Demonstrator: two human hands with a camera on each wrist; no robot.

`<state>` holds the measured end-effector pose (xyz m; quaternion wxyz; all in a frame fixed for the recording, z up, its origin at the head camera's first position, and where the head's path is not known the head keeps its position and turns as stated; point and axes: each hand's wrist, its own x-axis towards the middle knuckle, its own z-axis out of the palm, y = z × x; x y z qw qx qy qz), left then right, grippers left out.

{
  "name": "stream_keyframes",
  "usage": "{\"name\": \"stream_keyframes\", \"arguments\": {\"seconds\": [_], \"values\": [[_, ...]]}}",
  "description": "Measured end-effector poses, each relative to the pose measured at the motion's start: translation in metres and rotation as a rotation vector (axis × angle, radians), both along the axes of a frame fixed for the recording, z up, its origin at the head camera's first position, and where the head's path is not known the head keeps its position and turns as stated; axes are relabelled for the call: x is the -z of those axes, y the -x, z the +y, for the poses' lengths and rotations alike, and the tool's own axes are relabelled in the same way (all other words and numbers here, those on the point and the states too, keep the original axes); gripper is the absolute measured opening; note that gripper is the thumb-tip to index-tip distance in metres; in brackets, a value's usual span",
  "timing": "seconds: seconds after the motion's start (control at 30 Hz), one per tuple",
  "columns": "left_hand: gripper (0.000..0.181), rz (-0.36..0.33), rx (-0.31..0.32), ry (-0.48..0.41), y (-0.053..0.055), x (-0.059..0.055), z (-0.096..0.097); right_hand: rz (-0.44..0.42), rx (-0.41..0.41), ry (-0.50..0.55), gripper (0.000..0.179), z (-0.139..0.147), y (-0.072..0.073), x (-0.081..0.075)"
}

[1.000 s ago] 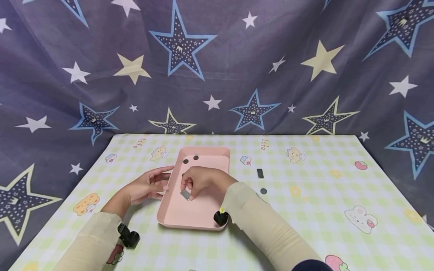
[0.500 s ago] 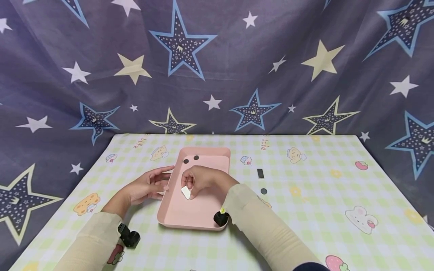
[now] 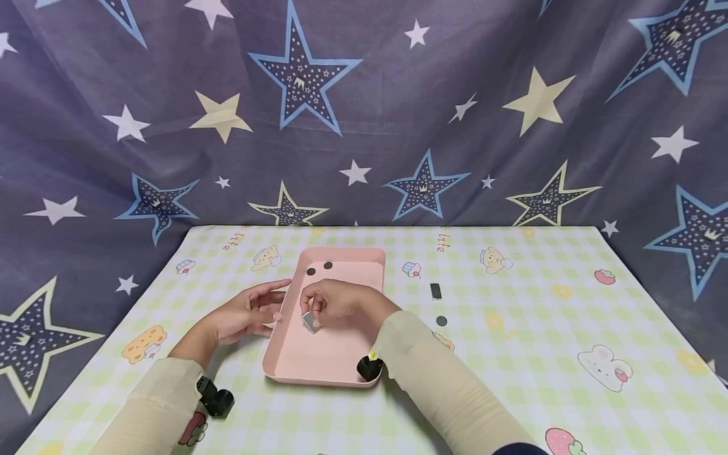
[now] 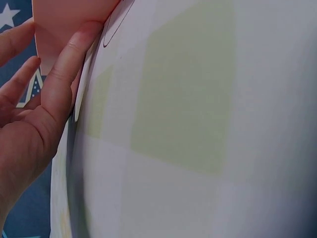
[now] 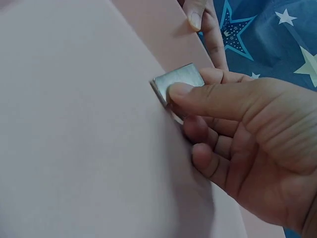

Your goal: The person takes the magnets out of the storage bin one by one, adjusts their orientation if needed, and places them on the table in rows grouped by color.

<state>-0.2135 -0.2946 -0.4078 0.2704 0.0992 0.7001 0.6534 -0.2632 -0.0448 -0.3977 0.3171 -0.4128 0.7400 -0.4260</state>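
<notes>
Over the pink tray [image 3: 301,360], my right hand [image 3: 335,300] pinches a small silver rectangular plate [image 5: 176,78] between thumb and fingers. Its flat metal face shows, with a thin dark edge along one side in the right wrist view. My left hand [image 3: 247,313] rests at the tray's left side, fingers spread and fairly straight, thumb tip at the rim. In the left wrist view, one finger [image 4: 69,54] touches the tray's outer wall. Two dark round discs [image 3: 311,272] lie at the tray's far end. Part of the tray floor is hidden beneath my right hand.
To the right of the tray, a dark rectangular piece [image 3: 435,291] and a grey-green disc [image 3: 442,321] lie on the checked tablecloth [image 3: 529,354]. A star-patterned curtain [image 3: 364,114] hangs behind the table.
The plate tilts in my right fingers: its face flashed bright white half a second ago and shows grey now. My right hand has shifted very slightly left; my left hand keeps its place.
</notes>
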Motion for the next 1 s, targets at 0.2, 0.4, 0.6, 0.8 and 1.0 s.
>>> {"name": "stream_keyframes", "arguments": {"seconds": [0.2, 0.4, 0.6, 0.8, 1.0], "values": [[0.077, -0.004, -0.008, 0.002, 0.000, 0.001, -0.001, -0.020, 0.014, 0.009, 0.017, 0.001, -0.001, -0.002], [0.077, -0.013, -0.013, -0.004, 0.000, 0.001, -0.001, 0.002, 0.089, 0.038, 0.013, 0.001, -0.001, -0.006], [0.077, -0.006, -0.009, -0.004, 0.000, 0.001, 0.000, 0.024, 0.146, 0.084, 0.013, 0.003, 0.001, -0.015], [0.077, 0.002, -0.001, -0.005, 0.000, 0.001, 0.000, 0.007, 0.170, 0.140, 0.013, 0.006, 0.001, -0.024], [0.078, -0.002, -0.007, -0.004, 0.000, 0.001, 0.000, -0.005, 0.217, 0.184, 0.014, 0.011, -0.001, -0.032]]}}
